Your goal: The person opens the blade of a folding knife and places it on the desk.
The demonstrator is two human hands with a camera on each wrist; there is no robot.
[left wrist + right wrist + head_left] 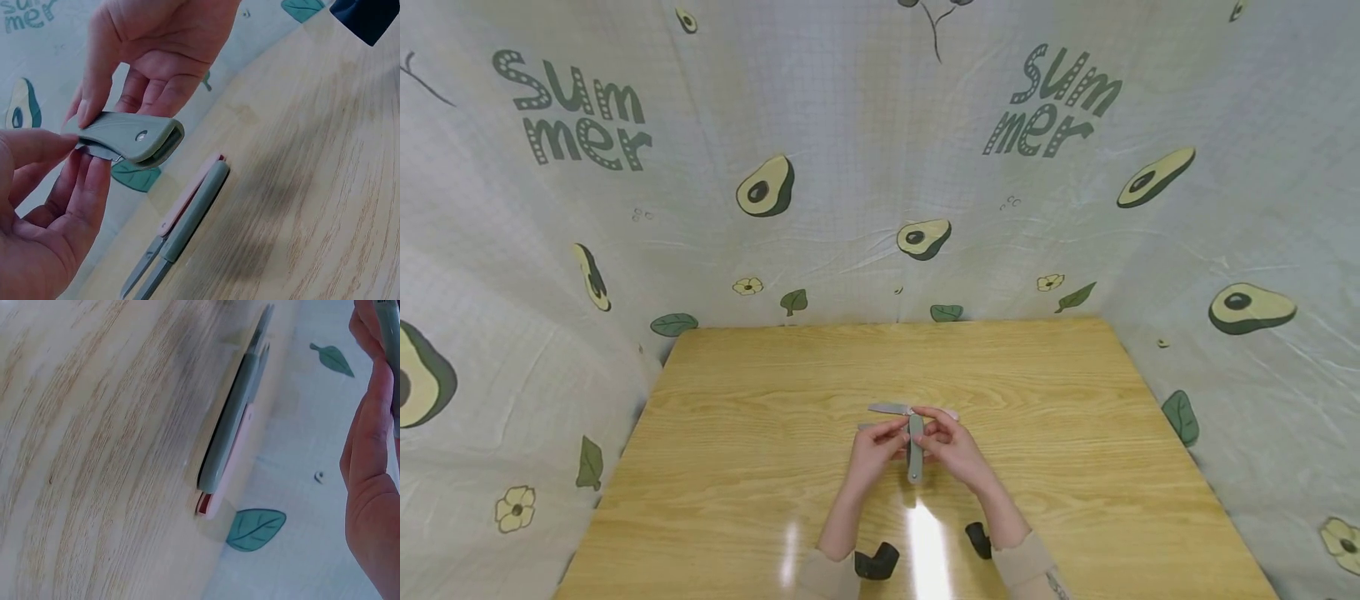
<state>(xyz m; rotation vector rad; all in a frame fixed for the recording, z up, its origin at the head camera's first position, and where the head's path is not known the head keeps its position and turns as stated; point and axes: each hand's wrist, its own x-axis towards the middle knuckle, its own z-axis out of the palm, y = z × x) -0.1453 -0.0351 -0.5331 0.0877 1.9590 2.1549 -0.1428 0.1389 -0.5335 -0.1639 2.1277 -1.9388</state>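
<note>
Both hands hold a grey-green folding knife (915,462) above the table. My right hand (957,454) grips its handle between thumb and fingers. The left hand (871,457) pinches at the knife's other side, where a sliver of metal blade (99,153) shows along the handle slot in the left wrist view. How far that blade is folded out is hidden by the fingers. Beneath them on the table lie two more knives side by side with blades out: one with a green handle (199,209), one with a pink handle (181,209).
The wooden table (737,375) reaches back to a hanging cloth (850,125) printed with avocados and leaves, which also covers both sides. Black devices (877,562) sit at the wrists, near the beige sleeves (1026,560). Bright glare (927,542) falls on the table's near part.
</note>
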